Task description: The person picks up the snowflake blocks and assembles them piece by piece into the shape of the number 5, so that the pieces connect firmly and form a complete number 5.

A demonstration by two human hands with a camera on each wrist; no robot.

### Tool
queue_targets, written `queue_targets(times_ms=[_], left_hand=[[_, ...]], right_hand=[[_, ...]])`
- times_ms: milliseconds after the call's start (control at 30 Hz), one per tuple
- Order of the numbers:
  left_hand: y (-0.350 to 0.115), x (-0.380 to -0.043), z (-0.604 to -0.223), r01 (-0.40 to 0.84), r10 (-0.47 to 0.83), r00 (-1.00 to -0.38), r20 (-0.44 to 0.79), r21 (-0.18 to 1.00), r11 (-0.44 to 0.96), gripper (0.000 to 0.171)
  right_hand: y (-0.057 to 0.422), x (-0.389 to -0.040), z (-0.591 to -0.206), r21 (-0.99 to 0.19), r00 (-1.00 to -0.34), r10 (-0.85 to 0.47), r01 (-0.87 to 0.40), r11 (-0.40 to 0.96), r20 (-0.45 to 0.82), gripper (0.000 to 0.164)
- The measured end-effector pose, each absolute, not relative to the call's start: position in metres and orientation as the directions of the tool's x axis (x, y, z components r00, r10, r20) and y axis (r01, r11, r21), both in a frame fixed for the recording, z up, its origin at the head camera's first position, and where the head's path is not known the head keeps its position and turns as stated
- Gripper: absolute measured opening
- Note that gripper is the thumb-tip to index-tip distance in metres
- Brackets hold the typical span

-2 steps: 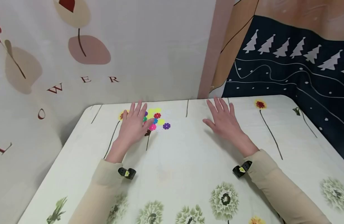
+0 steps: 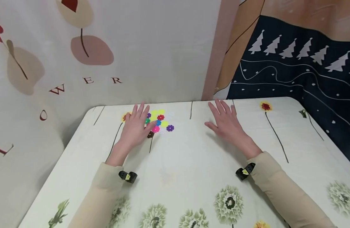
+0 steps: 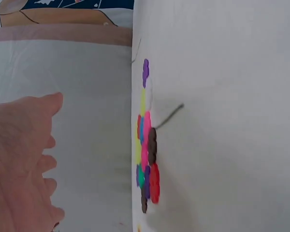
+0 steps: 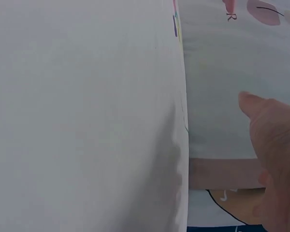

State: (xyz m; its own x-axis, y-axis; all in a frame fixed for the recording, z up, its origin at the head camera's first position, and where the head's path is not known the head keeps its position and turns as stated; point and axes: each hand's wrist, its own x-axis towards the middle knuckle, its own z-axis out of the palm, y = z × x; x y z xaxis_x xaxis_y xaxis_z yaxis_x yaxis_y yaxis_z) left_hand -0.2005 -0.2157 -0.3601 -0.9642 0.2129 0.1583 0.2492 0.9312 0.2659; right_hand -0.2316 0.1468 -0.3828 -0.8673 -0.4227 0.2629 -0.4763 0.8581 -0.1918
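A loose cluster of flower-shaped plastic discs in several colours lies near the table's back edge, left of centre. Its right end is a purple disc (image 2: 170,128); a red disc (image 2: 160,117), a pink disc (image 2: 155,129) and a dark brown disc (image 2: 150,135) lie beside it. My left hand (image 2: 135,128) hovers above the cluster with fingers spread, covering its left part in the head view. From the left wrist, the discs appear edge-on, with another red disc (image 3: 155,183) nearest. Fingers extended and holding nothing, my right hand (image 2: 229,125) hangs over the cloth, casting a shadow (image 4: 159,179).
A white cloth printed with flowers and dandelions covers the table (image 2: 186,171). Behind it hangs a pale curtain (image 2: 157,63) with printed letters, and at the right a dark cloth (image 2: 277,72) with white trees. Each sleeve carries a small black wrist camera (image 2: 128,176).
My right hand has shifted very slightly to the left. The left hand and the discs look the same, apart from a small shift of the whole head view.
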Motion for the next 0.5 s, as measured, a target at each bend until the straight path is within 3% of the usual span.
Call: queue_targets(times_ms=[200, 500], left_hand=[[-0.23, -0.197, -0.368, 0.283, 0.228, -0.958, 0.175, 0.442, 0.851, 0.078], [-0.234, -0.197, -0.372, 0.268, 0.195, -0.963, 0.185, 0.609, 0.747, 0.073]], right_hand=[[0.131, -0.236, -0.384, -0.301, -0.813, -0.493, -0.576, 0.76, 0.309, 0.083], [0.099, -0.243, -0.388, -0.502, -0.83, -0.482, -0.555, 0.664, 0.28, 0.077]])
